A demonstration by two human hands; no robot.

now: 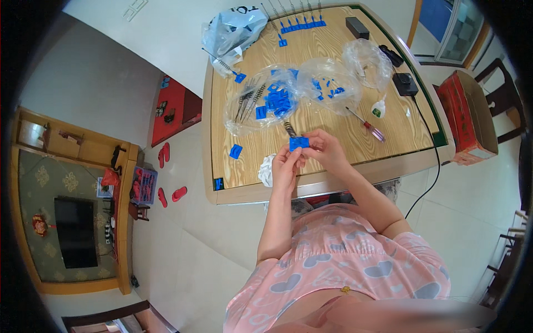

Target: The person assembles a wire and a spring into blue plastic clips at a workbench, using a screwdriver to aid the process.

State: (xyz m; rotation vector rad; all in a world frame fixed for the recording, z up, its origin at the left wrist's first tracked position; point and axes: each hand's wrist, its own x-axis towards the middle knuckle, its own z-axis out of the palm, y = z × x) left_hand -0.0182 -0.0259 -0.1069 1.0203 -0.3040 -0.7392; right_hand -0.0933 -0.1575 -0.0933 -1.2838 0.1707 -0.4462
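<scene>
My grip is closed in a two-handed pinch: my left hand [285,169] and my right hand [328,151] both hold the blue plastic block [298,143] by its edges, just above the near side of the tabletop [244,173]. A dark coil spring [290,130] stands out beyond the block; I cannot tell whether it is seated in it or only lies behind.

I judge the step in hand to be joining or checking these two pieces by touch. The next move, as I judge it, calls for a steady left pinch and small, careful pressure from the right fingertips, keeping spring and block in line.

The block is flat-faced, squarish and smooth; the spring is thin, ridged wire. At the far edge, a row of blue bases [303,26] carries similar springs. A thin, wrinkled clear bag [230,124] holds more blue blocks [277,103] and slender dark spring rods [249,104]. To the right lies a screwdriver [374,132], slim-shafted with a translucent reddish handle; the wood-grain surface beneath looks smooth.
</scene>
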